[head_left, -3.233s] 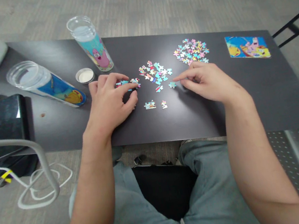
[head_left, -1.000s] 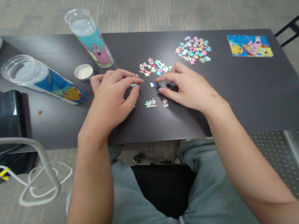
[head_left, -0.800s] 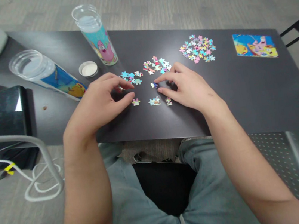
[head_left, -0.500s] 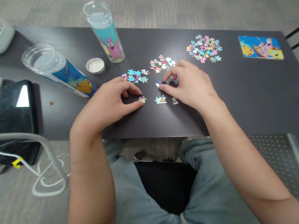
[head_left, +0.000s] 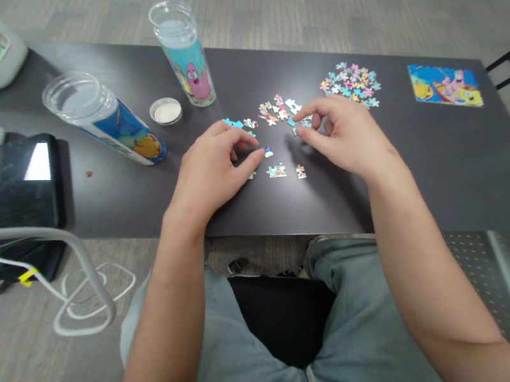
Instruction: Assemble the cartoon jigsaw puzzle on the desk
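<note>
My left hand [head_left: 220, 167] rests low over the table, its thumb and index finger apart beside a small blue-and-white puzzle piece [head_left: 269, 151]. A yellowish piece [head_left: 251, 175] is partly covered by that thumb. Just in front lie a joined puzzle section [head_left: 276, 171] and a single piece [head_left: 301, 171]. My right hand [head_left: 345, 131] hovers at a group of light-blue pieces [head_left: 306, 122], thumb and index finger spread around a piece there; no grip shows. Further off is a cluster of red-and-white pieces [head_left: 274, 110], and blue pieces [head_left: 235, 123] stick out behind my left hand.
A big pile of loose pieces [head_left: 350, 82] lies at the back right, near a picture card [head_left: 445, 85]. Two clear-topped tubes, one pink-figured [head_left: 194, 78] and one blue [head_left: 124, 131], stand left with a round lid [head_left: 165, 111]. A black device [head_left: 24, 182] sits far left.
My left hand has shifted right, from the yellowish piece to the blue-and-white one. My right hand has let go of that blue-and-white piece and moved right and away to the light-blue group.
</note>
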Demonstrator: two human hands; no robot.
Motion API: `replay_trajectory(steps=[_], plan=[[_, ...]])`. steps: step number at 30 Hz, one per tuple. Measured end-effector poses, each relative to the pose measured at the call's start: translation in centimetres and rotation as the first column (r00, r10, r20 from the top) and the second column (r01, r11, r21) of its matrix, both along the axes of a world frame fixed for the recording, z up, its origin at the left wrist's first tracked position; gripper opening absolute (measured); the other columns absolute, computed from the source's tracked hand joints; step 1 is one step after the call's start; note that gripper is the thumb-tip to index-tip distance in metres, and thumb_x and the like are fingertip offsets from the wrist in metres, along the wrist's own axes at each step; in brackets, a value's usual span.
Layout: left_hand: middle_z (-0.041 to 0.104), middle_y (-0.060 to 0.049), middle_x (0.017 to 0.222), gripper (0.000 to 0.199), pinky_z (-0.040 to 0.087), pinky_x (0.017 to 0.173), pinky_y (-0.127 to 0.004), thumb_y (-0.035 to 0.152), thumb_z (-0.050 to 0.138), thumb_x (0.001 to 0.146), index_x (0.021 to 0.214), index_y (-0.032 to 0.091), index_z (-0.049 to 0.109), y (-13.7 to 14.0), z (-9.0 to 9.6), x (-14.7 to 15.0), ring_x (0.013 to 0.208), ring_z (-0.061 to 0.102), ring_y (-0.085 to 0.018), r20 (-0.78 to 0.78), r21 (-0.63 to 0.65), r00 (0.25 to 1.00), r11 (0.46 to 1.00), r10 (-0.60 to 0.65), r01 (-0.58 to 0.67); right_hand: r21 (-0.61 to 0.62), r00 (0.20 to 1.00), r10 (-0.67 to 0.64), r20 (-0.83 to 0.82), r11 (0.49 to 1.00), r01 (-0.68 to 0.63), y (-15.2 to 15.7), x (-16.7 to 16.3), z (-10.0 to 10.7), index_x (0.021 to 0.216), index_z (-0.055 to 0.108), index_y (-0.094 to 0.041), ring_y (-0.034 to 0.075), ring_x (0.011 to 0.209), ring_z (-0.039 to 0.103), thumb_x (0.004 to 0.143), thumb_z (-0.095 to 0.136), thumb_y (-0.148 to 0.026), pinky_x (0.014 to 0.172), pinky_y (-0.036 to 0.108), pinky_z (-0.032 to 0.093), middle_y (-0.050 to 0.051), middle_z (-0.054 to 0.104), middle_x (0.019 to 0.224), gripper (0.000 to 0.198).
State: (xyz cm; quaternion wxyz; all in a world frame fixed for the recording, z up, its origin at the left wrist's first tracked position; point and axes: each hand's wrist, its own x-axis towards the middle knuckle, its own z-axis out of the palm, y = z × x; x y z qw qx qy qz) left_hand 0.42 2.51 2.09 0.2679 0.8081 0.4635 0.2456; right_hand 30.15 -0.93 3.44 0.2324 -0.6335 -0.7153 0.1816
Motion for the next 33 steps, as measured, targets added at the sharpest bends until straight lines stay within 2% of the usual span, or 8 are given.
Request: replay_trajectory(steps=[2,5,10,15,21,26,30,33], plan=[[0.086,-0.007,0.124,0.021,0.062,0.096,-0.051,0.049,0.087,0.108,0.116,0.03,0.091,-0.2,-0.4,1.1,0.095,0.072,-0.026,-0.034,0.029,0.998,0.998,0.059,-0.058,-0.031,1.0,0.002,0.014,1.0,-0.002,0.0,1.4,0.2,0.136,0.093,-0.042,0.047,0.116,0.075,0.115,0.079,-0.061,0.112,0.075,0.064,0.015,0.087,0.118,0.032],[0.086,-0.006,0.121,0.018,0.062,0.094,-0.053,0.049,0.086,0.107,0.112,0.032,0.089,-0.3,-0.8,2.0,0.095,0.071,-0.027,-0.045,0.034,0.993,0.993,0.112,-0.11,-0.063,1.0,0.003,0.025,0.998,-0.002,0.0,2.9,0.1,0.133,0.093,-0.037,0.044,0.112,0.074,0.113,0.079,-0.065,0.106,0.072,0.065,0.016,0.087,0.116,0.037],[0.086,-0.004,0.115,0.017,0.059,0.092,-0.052,0.047,0.089,0.102,0.11,0.031,0.088,0.2,-0.7,1.4,0.093,0.071,-0.026,-0.001,-0.028,0.995,0.995,0.099,-0.099,-0.099,1.0,0.023,-0.001,0.995,-0.023,-0.2,3.9,0.1,0.129,0.091,-0.031,0.038,0.101,0.072,0.111,0.084,-0.062,0.1,0.065,0.064,0.016,0.086,0.113,0.036],[0.084,-0.003,0.112,0.027,0.059,0.094,-0.052,0.054,0.094,0.099,0.114,0.032,0.09,0.5,0.0,0.3,0.095,0.07,-0.027,-0.011,-0.021,0.993,0.993,0.119,-0.119,-0.131,0.997,0.071,0.003,0.989,-0.07,0.0,4.0,0.4,0.136,0.091,-0.026,0.037,0.094,0.072,0.111,0.083,-0.051,0.104,0.067,0.064,0.015,0.082,0.104,0.036],[0.08,-0.008,0.131,0.027,0.064,0.111,-0.056,0.049,0.087,0.106,0.124,0.029,0.087,0.8,-0.5,-0.1,0.114,0.073,-0.032,-0.014,0.068,0.989,0.987,0.148,-0.147,-0.062,0.989,0.133,0.059,0.99,-0.129,1.1,1.0,-0.4,0.165,0.089,-0.026,0.039,0.121,0.079,0.121,0.078,-0.041,0.121,0.065,0.066,0.016,0.081,0.128,0.048],[0.078,-0.012,0.143,0.037,0.058,0.124,-0.066,0.052,0.091,0.104,0.135,0.032,0.085,1.0,-1.5,0.0,0.138,0.07,-0.042,-0.11,0.144,0.983,0.981,0.147,-0.131,-0.059,0.987,0.089,0.13,0.995,-0.082,1.9,-2.5,-1.5,0.183,0.08,-0.036,0.035,0.107,0.082,0.121,0.08,-0.036,0.114,0.062,0.072,0.015,0.075,0.14,0.062],[0.078,-0.012,0.148,0.04,0.054,0.125,-0.071,0.053,0.092,0.105,0.139,0.034,0.083,0.6,-1.5,0.2,0.142,0.067,-0.046,-0.136,0.125,0.98,0.984,0.143,-0.127,-0.061,0.98,0.042,0.193,0.998,-0.03,2.1,-3.5,-2.0,0.188,0.077,-0.037,0.036,0.103,0.084,0.121,0.084,-0.045,0.104,0.062,0.074,0.02,0.075,0.149,0.068],[0.078,-0.014,0.15,0.041,0.051,0.126,-0.073,0.054,0.089,0.107,0.141,0.032,0.082,0.4,-1.3,0.4,0.143,0.067,-0.048,-0.148,0.103,0.98,0.987,0.136,-0.122,-0.058,0.978,0.037,0.207,0.998,-0.026,2.1,-3.3,-1.9,0.185,0.08,-0.04,0.037,0.107,0.085,0.123,0.083,-0.046,0.108,0.062,0.073,0.019,0.075,0.149,0.062]])
